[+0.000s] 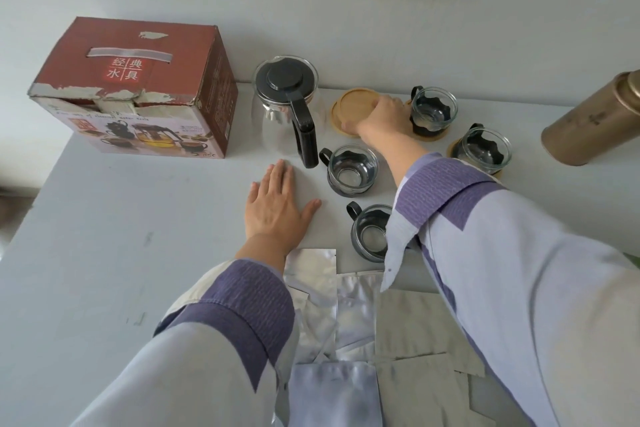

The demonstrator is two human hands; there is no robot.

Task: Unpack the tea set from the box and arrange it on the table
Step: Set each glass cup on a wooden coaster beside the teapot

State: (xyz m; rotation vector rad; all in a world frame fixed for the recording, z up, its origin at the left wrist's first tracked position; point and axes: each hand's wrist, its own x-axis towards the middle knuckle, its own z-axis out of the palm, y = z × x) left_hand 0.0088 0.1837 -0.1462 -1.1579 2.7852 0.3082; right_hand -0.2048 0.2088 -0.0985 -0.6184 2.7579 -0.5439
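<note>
A person's two hands work over a pale grey table (121, 236) pushed against a white wall. The left hand (277, 204) lies flat, fingers straight and spread, palm down on bare tabletop, holding nothing. The right hand (382, 116) reaches farther back and grips a stack of round bamboo coasters (353, 107) near the wall edge. Just left of the stack stands a glass teapot (285, 107) with a black lid and handle. Four glass cups with black holders sit nearby: two on coasters at the right (433, 111) (483, 149), two on bare table (352, 168) (370, 232) between the hands. The red cardboard box (138, 90) stands at the far left corner. A gold tin (595, 121) lies at the right edge. Silver foil bags (318, 288) and cardboard inserts (415, 329) cover the near edge. Open surface stretches left of the flat hand.
</note>
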